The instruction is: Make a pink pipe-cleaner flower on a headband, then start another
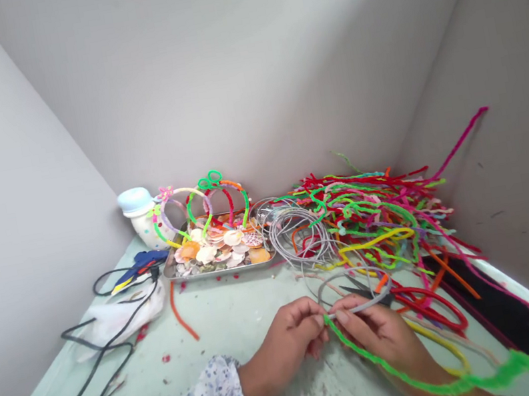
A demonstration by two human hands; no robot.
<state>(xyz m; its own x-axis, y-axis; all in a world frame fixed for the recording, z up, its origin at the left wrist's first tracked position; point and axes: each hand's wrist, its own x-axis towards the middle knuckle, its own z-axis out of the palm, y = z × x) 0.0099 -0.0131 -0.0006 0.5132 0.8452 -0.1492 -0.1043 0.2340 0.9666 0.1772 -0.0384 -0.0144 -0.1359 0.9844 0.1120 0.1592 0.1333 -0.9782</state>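
Note:
My left hand (293,338) pinches the end of a grey headband (359,280) where a green pipe cleaner (417,382) meets it. My right hand (375,331) grips the same spot from the other side, its fingers closed on the green pipe cleaner and the band. The green pipe cleaner trails off to the lower right, over my right forearm. The grey band loops away from my hands towards the pile behind.
A heap of coloured pipe cleaners (373,213) fills the back right corner, with grey headbands (298,233) beside it. A metal tray of shells (217,253) holds decorated headbands (204,198). A white jar (140,215), a blue glue gun (141,264) and its black cord (95,368) lie left.

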